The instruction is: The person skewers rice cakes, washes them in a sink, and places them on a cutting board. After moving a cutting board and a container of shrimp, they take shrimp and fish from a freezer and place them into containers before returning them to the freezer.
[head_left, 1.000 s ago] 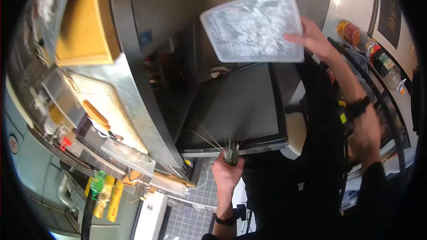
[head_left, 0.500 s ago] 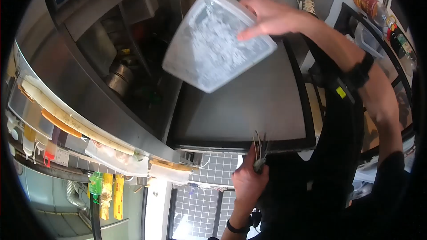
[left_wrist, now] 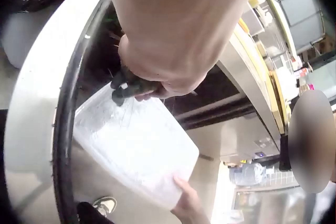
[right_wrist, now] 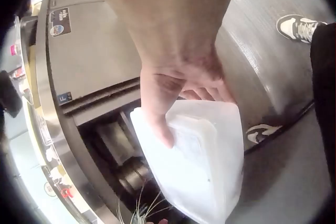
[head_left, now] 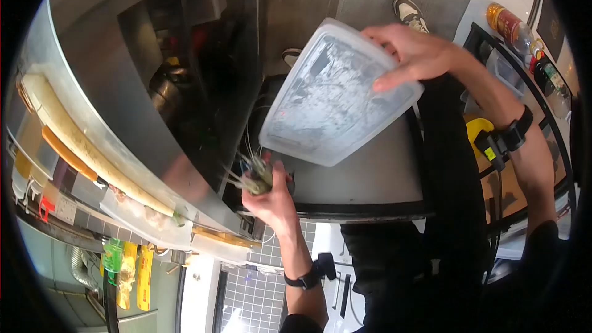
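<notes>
My right hand (head_left: 413, 55) grips one end of a frosted, translucent plastic box (head_left: 333, 98), with the thumb lying across its broad face. White frost coats much of that face. Below the box's left corner, my left hand (head_left: 274, 209) holds a bunch of raw prawns (head_left: 256, 182), whose long thin whiskers stick out past the fingers. In the left wrist view the dark prawns (left_wrist: 123, 90) overlap the edge of the box (left_wrist: 139, 140). Both hands are in front of the open fridge cabinet, over its swung-out door (head_left: 364, 185).
Inside the dark cabinet stands a round metal pot (head_left: 163, 89). Along the counter on the left lie a cutting board (head_left: 92, 154) and an orange-handled knife (head_left: 71, 155). Bottles (head_left: 512, 28) stand at the far right, and a shoe (head_left: 410, 15) is on the floor.
The box has tilted and come down towards the left hand. The left hand with the prawns first went right, then moved left and up to the cabinet opening. The view has turned too.
</notes>
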Tool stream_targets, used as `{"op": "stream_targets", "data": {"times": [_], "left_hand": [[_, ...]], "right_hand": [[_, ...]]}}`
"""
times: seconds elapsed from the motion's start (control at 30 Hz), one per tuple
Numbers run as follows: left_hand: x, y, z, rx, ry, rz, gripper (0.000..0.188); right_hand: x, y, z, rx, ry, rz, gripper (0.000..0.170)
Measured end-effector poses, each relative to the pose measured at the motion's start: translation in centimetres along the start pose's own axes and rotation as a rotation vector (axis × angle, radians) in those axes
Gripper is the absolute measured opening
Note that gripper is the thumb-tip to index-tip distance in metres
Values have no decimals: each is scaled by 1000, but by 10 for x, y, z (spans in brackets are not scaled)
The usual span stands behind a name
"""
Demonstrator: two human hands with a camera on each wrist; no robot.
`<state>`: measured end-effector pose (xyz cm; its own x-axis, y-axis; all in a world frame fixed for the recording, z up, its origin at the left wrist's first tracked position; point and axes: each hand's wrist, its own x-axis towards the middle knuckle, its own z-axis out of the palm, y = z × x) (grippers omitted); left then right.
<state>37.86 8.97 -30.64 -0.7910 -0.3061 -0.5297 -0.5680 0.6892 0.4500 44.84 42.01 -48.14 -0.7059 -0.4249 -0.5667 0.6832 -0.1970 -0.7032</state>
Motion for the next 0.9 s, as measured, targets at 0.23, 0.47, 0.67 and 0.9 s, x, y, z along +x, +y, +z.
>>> {"op": "stream_targets", "data": {"times": [0.23,0.47,0.67,0.9], "left_hand": [[-4,-2,13,281,-269,113,17],[-33,13,-17,46,-226,-128,13],[-47,-31,-30,-35,-130,-71,25],[-84,-41,-23,308,18,19,22]], "right_hand": [[-1,18,-53,-145,150,129,79],[101,147,-122,-29,566,-36,74],[185,230,-162,-159,583,169,79],[207,272,-145,44,585,-2,69]]}}
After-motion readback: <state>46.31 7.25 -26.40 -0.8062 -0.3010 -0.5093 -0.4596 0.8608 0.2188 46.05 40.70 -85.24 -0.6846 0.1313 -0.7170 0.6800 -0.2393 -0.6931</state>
